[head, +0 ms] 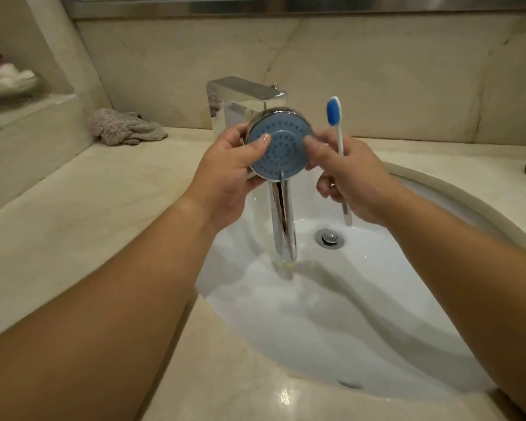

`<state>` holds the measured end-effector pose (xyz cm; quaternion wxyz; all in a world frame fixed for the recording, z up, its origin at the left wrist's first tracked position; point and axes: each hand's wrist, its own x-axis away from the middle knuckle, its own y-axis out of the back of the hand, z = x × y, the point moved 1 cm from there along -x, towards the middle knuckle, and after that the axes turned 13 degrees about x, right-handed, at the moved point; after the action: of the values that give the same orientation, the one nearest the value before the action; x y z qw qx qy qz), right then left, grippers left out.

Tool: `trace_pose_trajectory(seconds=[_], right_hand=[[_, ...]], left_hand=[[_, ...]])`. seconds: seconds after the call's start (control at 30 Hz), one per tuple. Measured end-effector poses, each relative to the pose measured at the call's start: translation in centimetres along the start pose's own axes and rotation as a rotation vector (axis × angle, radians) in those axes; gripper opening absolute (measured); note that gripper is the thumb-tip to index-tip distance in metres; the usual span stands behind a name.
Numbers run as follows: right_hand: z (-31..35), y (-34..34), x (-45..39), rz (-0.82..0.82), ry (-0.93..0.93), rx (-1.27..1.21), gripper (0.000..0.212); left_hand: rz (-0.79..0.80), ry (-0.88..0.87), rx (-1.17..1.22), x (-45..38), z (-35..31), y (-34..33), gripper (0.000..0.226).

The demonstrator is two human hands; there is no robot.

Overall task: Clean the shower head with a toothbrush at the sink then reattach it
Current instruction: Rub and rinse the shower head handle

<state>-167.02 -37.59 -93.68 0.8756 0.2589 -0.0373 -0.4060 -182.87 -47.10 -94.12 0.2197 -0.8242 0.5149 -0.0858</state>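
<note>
Shower head is off its hose and held up over the sink, its round blue spray face turned toward the camera and its chrome handle pointing down into the white basin, just in front of the tap. As for progress, I judge the job to be in its cleaning stage: the head is detached and brought to the sink, which is the first part done, while the bristles are not on the face at this instant, so whether the scrubbing is finished I cannot tell; rinsing, if needed, and the whole reattaching step are left, and no hose or shower mount is in view here. Counting from the largest down: one marble counter around one sink, two bare forearms, one chrome tap, one shower head, one crumpled grey cloth lying on the counter to the left near the wall, two hands, one toothbrush, one drain plug. The left hand grips the head by its left rim, thumb pressed on the blue face and fingers curled behind it. The right hand has its fingers curled round the white toothbrush handle, holding it upright with the blue bristles at the top, beside the head, while its thumb touches the right edge of the blue face. A shelf at far left holds something white and blurred that I cannot make out
</note>
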Motion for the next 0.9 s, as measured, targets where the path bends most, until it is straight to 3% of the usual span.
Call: trace_pose_trajectory(seconds=[0.1,0.2,0.3,0.47,0.63,0.73,0.83,0.9], right_hand=[[0.3,0.4,1.4,0.024,-0.003,0.089,0.05],[0.9,0.7,2.4,-0.037,-0.014,-0.039,0.041],[1.3,1.1,3.2,-0.105,-0.013,-0.115,0.037],[1.4,2.0,4.0,-0.111,-0.016,-0.218,0.034],[1.4,2.8,4.4,-0.055,-0.046,-0.301,0.042],[1.3,3.4,4.9,-0.052,-0.012,-0.217,0.042],[0.6,4.5,5.2,-0.204,-0.053,-0.017,0.045],[-0.7,5.3,5.5,-0.354,-0.199,0.164,0.036]], left_hand=[[0.124,-0.042,-0.028,0.5,-0.2,-0.9,0.027],[0.208,-0.073,-0.017,0.7,-0.1,-1.6,0.031],[0.248,-0.055,-0.043,0.6,-0.2,-1.3,0.054],[0.264,0.059,-0.455,1.1,0.5,-0.8,0.074],[0.329,0.101,-0.599,1.4,1.9,-2.0,0.044],[0.324,0.09,-0.638,1.9,2.3,-2.7,0.027],[0.239,0.006,-0.684,1.8,2.3,-2.5,0.018],[0.18,-0.061,-0.707,1.7,2.2,-2.5,0.018]])
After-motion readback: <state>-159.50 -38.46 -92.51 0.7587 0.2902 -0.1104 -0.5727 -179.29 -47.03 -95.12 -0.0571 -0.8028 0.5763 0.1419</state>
